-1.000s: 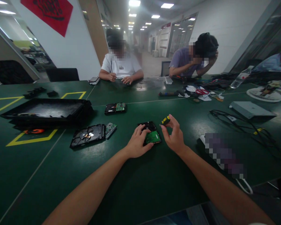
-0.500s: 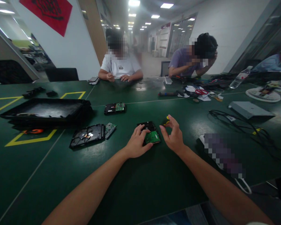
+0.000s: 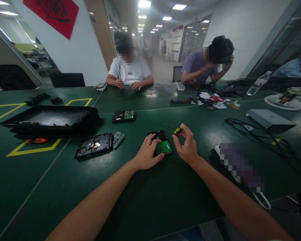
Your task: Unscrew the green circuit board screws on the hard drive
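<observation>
A black hard drive (image 3: 160, 135) with a green circuit board (image 3: 163, 147) on top lies on the green table (image 3: 140, 194) in front of me. My left hand (image 3: 146, 154) rests on its left edge, fingers curled over the board and steadying it. My right hand (image 3: 188, 145) is just right of the drive, fingers pinched round a small yellow-and-black screwdriver (image 3: 178, 130) whose handle sticks up above the fingertips. The tip of the tool is hidden by my hand.
An opened hard drive (image 3: 93, 145) with a loose board (image 3: 118, 138) lies to the left, another drive (image 3: 123, 115) farther back, a black tray (image 3: 48, 117) at left. Cables (image 3: 261, 134) and a grey box (image 3: 268, 117) sit at right. Two people sit across the table.
My right hand has turned the screwdriver between its fingers, so the yellow handle shows more fully again. My left hand and the drive have stayed put.
</observation>
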`<action>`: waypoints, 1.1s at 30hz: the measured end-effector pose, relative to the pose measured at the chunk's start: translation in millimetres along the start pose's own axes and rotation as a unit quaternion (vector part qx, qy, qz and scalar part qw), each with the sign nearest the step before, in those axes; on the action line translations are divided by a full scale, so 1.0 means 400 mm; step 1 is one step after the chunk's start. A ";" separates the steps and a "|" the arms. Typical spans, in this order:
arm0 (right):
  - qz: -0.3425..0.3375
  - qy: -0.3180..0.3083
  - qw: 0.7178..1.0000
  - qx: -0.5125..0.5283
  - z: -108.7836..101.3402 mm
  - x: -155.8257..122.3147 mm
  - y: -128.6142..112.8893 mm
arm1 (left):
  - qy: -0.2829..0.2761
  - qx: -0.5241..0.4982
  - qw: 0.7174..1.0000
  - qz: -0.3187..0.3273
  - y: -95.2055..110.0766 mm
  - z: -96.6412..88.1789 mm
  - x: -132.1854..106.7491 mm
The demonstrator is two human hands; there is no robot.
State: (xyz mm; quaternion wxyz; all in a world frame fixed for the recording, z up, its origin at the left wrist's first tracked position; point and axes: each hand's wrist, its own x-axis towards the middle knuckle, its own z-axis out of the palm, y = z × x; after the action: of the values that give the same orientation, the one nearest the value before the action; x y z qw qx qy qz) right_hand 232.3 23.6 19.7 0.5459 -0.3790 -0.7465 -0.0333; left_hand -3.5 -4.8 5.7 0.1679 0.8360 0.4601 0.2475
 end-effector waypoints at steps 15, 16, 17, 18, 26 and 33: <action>-0.011 0.000 1.000 -0.014 -0.006 0.003 -0.008 | 0.005 -0.009 1.000 -0.002 0.000 -0.002 0.000; -0.010 0.000 1.000 -0.015 -0.006 0.004 -0.009 | 0.004 -0.013 1.000 -0.003 -0.002 -0.002 0.001; -0.010 0.000 1.000 -0.015 -0.006 0.004 -0.010 | 0.004 -0.016 1.000 -0.005 -0.003 -0.002 0.001; -0.010 0.001 1.000 -0.015 -0.007 0.004 -0.010 | 0.003 -0.017 1.000 -0.006 -0.004 -0.002 0.001; -0.007 -0.002 1.000 -0.006 -0.007 0.002 -0.008 | 0.007 -0.033 0.999 -0.008 -0.011 -0.004 0.004; -0.008 -0.002 1.000 -0.012 -0.006 0.002 -0.009 | 0.022 -0.035 0.999 -0.003 -0.016 -0.001 0.006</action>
State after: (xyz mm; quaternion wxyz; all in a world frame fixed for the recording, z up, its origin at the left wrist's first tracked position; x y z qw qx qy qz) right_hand 231.8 20.5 22.8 0.5396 -0.3796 -0.7500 -0.0462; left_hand -7.0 0.5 3.5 0.1873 0.8224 0.4575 0.2815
